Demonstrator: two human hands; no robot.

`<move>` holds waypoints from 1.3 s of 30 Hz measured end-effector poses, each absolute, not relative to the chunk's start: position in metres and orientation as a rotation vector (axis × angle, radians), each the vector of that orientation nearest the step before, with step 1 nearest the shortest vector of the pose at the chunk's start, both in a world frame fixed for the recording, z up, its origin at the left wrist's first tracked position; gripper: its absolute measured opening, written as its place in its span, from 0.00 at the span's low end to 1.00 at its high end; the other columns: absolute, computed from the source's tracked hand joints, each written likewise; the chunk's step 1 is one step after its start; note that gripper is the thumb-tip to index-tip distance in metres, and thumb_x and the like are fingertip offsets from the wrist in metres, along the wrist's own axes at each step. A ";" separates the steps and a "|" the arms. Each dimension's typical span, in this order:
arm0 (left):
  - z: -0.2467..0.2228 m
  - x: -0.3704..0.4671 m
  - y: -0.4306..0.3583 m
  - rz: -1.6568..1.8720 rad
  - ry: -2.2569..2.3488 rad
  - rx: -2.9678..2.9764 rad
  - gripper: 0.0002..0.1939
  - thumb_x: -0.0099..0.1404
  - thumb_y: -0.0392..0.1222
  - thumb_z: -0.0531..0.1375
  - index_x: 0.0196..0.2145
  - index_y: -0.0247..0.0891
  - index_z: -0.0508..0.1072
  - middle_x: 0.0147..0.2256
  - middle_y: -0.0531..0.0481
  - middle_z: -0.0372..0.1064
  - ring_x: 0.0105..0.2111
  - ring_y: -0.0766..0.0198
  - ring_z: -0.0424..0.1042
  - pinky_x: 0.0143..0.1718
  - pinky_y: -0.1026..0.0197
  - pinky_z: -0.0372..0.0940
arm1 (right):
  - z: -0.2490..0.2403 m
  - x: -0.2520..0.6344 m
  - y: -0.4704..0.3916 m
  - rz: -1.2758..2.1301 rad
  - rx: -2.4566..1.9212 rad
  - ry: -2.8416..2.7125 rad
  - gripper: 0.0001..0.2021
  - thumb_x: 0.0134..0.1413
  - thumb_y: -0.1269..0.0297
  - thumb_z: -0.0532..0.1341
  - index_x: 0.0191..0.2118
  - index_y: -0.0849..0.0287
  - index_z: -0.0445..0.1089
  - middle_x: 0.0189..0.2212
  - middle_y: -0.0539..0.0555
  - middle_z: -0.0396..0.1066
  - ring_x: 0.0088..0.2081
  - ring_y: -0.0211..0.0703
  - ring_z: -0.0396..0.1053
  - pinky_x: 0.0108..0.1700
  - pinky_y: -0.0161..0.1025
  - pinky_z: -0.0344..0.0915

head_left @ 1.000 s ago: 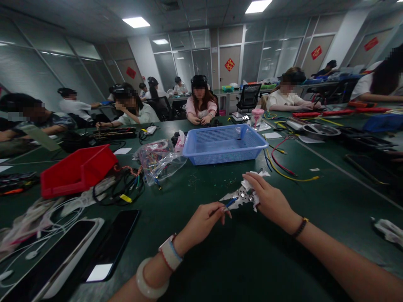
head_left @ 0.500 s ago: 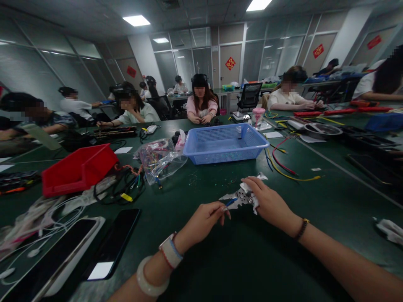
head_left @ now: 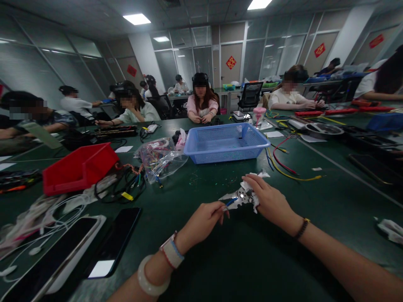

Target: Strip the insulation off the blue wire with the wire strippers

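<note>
My right hand (head_left: 267, 197) is closed around the handles of a pair of wire strippers (head_left: 242, 196), with crumpled white tissue (head_left: 263, 174) wrapped about the grip. The metal jaws point left, toward my other hand. Between its fingertips, my left hand (head_left: 209, 217) pinches a short blue wire (head_left: 232, 201), which lies against the jaws. Whether the jaws have closed on the wire I cannot tell. Small scraps lie on the green table just beyond the tool.
A blue mesh basket (head_left: 226, 155) stands ahead. On the left are a red bin (head_left: 78, 170), a clear bag of wires (head_left: 159, 157), white earphones and two phones (head_left: 118, 239). Loose coloured wires (head_left: 292, 177) lie to the right. Several people sit around the table.
Almost nothing differs. The strippers' jaws have turned slightly and now catch a bright glint, while both hands keep their places and their holds.
</note>
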State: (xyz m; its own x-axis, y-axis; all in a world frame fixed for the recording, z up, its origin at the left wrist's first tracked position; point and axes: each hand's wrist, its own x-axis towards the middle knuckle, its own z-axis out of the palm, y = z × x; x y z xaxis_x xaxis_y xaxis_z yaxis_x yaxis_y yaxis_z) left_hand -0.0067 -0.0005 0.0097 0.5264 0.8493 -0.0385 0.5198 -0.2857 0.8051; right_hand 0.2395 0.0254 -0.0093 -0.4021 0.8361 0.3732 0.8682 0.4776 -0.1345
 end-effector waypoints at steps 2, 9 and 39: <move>0.011 -0.006 -0.001 0.507 1.133 1.970 0.17 0.72 0.44 0.46 0.37 0.37 0.73 0.27 0.53 0.68 0.26 0.67 0.65 0.29 0.66 0.56 | -0.009 0.240 0.025 -0.131 -1.415 -2.344 0.37 0.43 0.80 0.50 0.63 0.56 0.51 0.62 0.60 0.55 0.53 0.53 0.66 0.49 0.51 0.70; 0.010 -0.006 -0.002 0.483 1.126 1.968 0.16 0.71 0.42 0.47 0.38 0.37 0.73 0.27 0.53 0.68 0.26 0.67 0.66 0.28 0.66 0.56 | -0.009 0.239 0.026 -0.234 -1.370 -2.341 0.37 0.41 0.81 0.51 0.62 0.58 0.51 0.60 0.61 0.58 0.55 0.54 0.64 0.50 0.50 0.69; 0.010 -0.003 -0.003 0.425 1.330 2.217 0.12 0.71 0.39 0.50 0.43 0.41 0.73 0.37 0.52 0.74 0.34 0.63 0.72 0.34 0.64 0.61 | -0.012 0.238 0.030 -0.279 -1.371 -2.333 0.33 0.40 0.82 0.54 0.57 0.61 0.61 0.56 0.59 0.64 0.53 0.53 0.62 0.54 0.50 0.62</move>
State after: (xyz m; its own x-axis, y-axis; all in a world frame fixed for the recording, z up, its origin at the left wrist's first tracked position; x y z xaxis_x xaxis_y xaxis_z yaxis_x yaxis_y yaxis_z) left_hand -0.0033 -0.0034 0.0099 0.4697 0.8828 0.0033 0.7213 -0.3859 0.5751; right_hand 0.2380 0.0298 -0.0117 -0.4268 0.7845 0.4498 0.8684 0.4943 -0.0381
